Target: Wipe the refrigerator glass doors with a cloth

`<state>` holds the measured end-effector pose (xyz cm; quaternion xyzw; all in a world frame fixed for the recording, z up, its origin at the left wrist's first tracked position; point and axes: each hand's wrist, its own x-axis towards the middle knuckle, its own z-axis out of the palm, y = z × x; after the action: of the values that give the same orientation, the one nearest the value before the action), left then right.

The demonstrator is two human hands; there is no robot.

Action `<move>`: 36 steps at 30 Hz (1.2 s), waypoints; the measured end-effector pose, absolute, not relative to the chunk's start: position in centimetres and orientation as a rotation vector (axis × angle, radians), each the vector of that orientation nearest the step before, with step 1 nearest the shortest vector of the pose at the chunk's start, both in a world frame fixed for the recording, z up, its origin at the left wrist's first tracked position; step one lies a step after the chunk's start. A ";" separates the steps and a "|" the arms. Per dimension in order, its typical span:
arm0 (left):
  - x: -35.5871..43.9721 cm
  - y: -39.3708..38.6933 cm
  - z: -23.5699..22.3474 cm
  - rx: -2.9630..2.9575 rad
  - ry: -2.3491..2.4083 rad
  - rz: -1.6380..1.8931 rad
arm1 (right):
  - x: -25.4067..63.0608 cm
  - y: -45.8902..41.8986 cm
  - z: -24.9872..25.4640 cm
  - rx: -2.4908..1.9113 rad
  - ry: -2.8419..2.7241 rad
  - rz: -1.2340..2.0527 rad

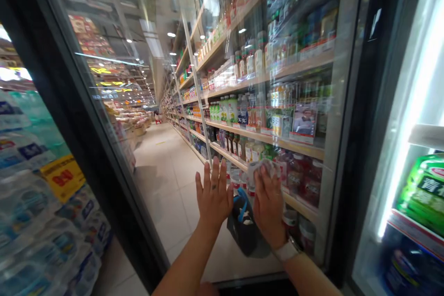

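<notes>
OK, your left hand [214, 192] is released: palm toward the glass [173, 171], fingers straight and slightly spread. Can't confirm firm contact from this angle. Your right hand [268, 201] is just to the right of it, fingers extended over the crumpled, whitish translucent cloth [255, 170], which sits between the fingers and the glass. It's flattened there under an open hand, rather than bunched in a fist. You've got a watch [288, 250] with a pale band on the right wrist. A dark bag [248, 236] with a blue strap shows low, between and below your hands. The black door frame [90, 148] slants down the left side. Shelves [267, 136] of bottles fill the right half of the glass, with a pale tiled floor [166, 157] left of them; can't tell whether they're reflected or seen through. Outside the frame, left: wrapped bottle packs [27, 208] with a yellow sign [63, 177]. Far right: a bright light strip [409, 115] and a green bottle [425, 189] on a shelf, partly cut off and blurred.
</notes>
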<state>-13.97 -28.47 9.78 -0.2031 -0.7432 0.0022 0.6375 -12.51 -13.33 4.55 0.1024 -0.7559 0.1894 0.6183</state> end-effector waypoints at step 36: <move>-14.2 -28.5 9.7 -0.475 -1.706 -0.039 | -12.4 -16.5 2.0 0.259 -1.782 0.401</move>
<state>-14.24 -28.46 9.69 -0.2078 -0.7458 -0.0173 0.6326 -12.39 -16.48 1.96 0.1119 -0.7698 0.1733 0.6040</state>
